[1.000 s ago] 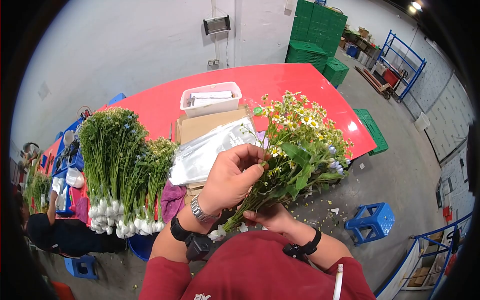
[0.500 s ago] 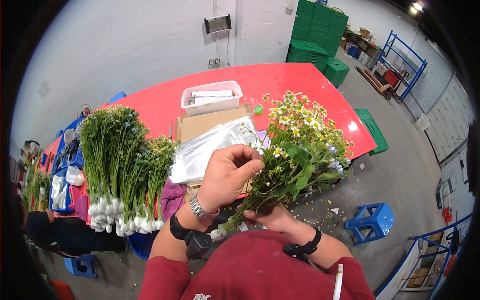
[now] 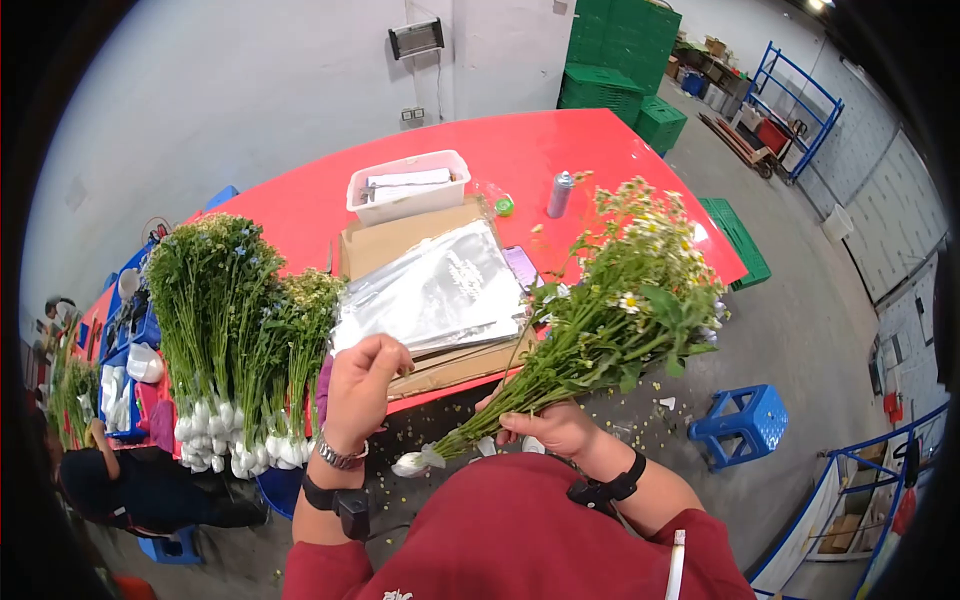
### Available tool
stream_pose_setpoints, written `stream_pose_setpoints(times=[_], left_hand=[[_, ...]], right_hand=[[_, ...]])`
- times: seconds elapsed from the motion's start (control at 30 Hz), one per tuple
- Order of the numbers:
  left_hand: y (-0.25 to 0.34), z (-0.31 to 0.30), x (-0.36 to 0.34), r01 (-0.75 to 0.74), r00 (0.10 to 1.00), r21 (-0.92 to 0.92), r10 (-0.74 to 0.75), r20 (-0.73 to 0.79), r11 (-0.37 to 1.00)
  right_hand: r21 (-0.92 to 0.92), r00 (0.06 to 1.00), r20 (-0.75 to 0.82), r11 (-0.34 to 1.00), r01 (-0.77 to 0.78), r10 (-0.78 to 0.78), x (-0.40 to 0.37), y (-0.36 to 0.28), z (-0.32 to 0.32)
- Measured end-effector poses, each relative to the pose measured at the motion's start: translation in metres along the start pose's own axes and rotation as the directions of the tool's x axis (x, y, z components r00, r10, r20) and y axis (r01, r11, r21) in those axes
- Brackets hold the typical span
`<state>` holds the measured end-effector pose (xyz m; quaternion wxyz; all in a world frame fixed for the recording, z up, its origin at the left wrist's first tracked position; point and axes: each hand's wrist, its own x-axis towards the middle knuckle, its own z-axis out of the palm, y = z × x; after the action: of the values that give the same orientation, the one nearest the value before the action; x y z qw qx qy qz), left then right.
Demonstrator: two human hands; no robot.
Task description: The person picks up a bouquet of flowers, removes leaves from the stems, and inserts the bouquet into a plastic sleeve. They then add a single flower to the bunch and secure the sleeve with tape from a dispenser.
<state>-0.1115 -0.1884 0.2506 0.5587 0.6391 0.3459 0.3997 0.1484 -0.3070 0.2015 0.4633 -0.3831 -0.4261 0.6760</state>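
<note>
My right hand [image 3: 555,428] is wrapped round the stems of a flower bunch [image 3: 590,345], mostly white daisy-like flowers with green leaves and a few pale blue blooms. The bunch slants, its heads up to the right and its white-wrapped stem end [image 3: 412,463] down to the left. My left hand [image 3: 362,388] is apart from the bunch, fingers curled toward the thumb in front of a stack of clear plastic sleeves [image 3: 435,290]. Whatever it may hold is hidden. The sleeves lie on flat cardboard [image 3: 370,250] on the red table [image 3: 515,140].
Wrapped flower bunches [image 3: 215,310] stand at the left. A white bin [image 3: 410,200], a spray can [image 3: 560,195] and a phone [image 3: 520,266] are on the table. A blue stool [image 3: 742,428] stands at right, green crates [image 3: 610,90] behind. Another person [image 3: 130,490] is at far left.
My left hand has moved left and down, away from the bunch. The bunch has tipped further to the right in my right hand. The spray can is now visible behind it.
</note>
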Motion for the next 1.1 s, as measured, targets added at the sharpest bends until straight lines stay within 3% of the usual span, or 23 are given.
stream_pose_setpoints(times=[0.07, 0.13, 0.3, 0.43, 0.67, 0.73, 0.83, 0.9, 0.93, 1.0, 1.03, 1.07, 1.1], left_hand=[[-0.019, 0.0, -0.01, 0.026, 1.0, 0.043, -0.025, -0.008, 0.999], [-0.026, 0.004, -0.02, 0.101, 0.994, 0.252, -0.086, -0.07, 0.962], [-0.032, 0.009, -0.037, 0.109, 0.994, 0.24, -0.099, -0.053, 0.965], [-0.038, 0.012, -0.046, 0.088, 0.996, 0.262, -0.077, -0.052, 0.961], [-0.024, 0.044, -0.052, 0.075, 0.997, 0.188, -0.067, -0.047, 0.979], [-0.013, 0.06, -0.045, -0.204, 0.976, 0.359, 0.219, -0.002, 0.911], [0.015, 0.094, -0.035, -0.332, 0.941, 0.402, 0.326, 0.085, 0.853], [0.025, 0.119, -0.025, -0.385, 0.922, 0.417, 0.366, 0.128, 0.823], [0.031, 0.133, -0.02, -0.464, 0.882, 0.465, 0.44, 0.166, 0.754], [0.04, 0.158, -0.006, -0.535, 0.836, 0.518, 0.508, 0.209, 0.667], [0.042, 0.169, 0.0, -0.562, 0.812, 0.555, 0.538, 0.227, 0.614], [0.043, 0.18, 0.006, -0.585, 0.787, 0.588, 0.565, 0.247, 0.559], [0.041, 0.191, 0.013, -0.579, 0.778, 0.616, 0.586, 0.224, 0.534]], right_hand=[[0.071, 1.0, 0.012, 0.997, -0.003, 0.002, -0.002, 0.0, -0.001], [0.267, 0.992, 0.049, 0.959, 0.101, -0.118, 0.0, 0.009, -0.003], [0.383, 0.979, 0.106, 0.916, 0.121, -0.174, 0.0, 0.019, -0.009], [0.398, 0.966, 0.15, 0.907, 0.136, -0.211, -0.002, 0.022, -0.011], [0.293, 0.984, 0.076, 0.947, 0.133, -0.162, -0.012, 0.017, -0.017], [0.281, 0.984, 0.08, 0.95, 0.133, -0.161, -0.012, 0.015, -0.022], [0.246, 0.978, 0.125, 0.96, 0.133, -0.167, -0.011, 0.015, -0.038], [0.306, 0.986, 0.142, 0.951, 0.044, -0.091, -0.012, 0.014, -0.049], [0.309, 0.984, 0.156, 0.95, 0.037, -0.089, -0.015, 0.016, -0.055], [-0.031, 0.948, 0.045, 0.948, 0.316, -0.315, -0.021, 0.03, -0.075], [-0.347, 0.917, 0.154, 0.849, 0.398, -0.367, -0.023, 0.036, -0.092], [-0.341, 0.916, 0.16, 0.85, 0.401, -0.368, -0.025, 0.045, -0.106], [-0.432, 0.875, 0.213, 0.762, 0.483, -0.434, -0.026, 0.035, -0.11]])
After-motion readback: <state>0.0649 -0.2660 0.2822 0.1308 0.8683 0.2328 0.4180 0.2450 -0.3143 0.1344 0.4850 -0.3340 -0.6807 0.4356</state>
